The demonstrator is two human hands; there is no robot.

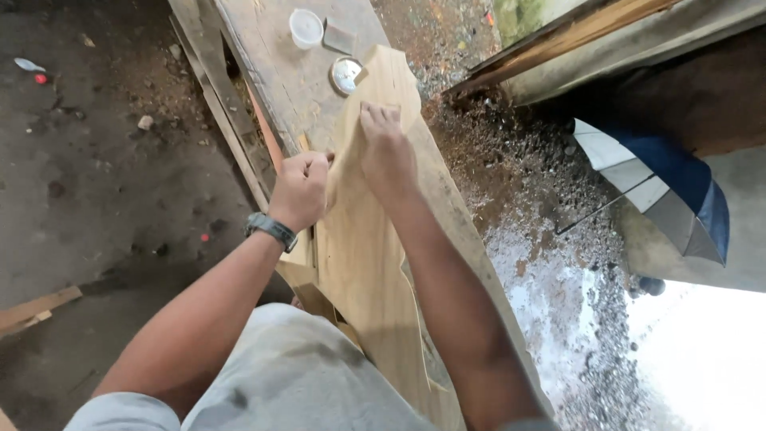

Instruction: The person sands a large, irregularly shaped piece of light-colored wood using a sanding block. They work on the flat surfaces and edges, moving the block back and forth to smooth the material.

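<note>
gripping pale veneer sheet, left hand fisted.

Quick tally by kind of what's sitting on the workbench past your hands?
Thin wood sheet, under both hands: 1
White plastic cup: 1
Round metal lid: 1
Small flat grey block: 1
Total: 4

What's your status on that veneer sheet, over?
Left hand fisted on thin wood sheet's left edge. Right hand flat on top, pressing. Round tin touches the sheet's far end; plastic cup stands apart.
</note>
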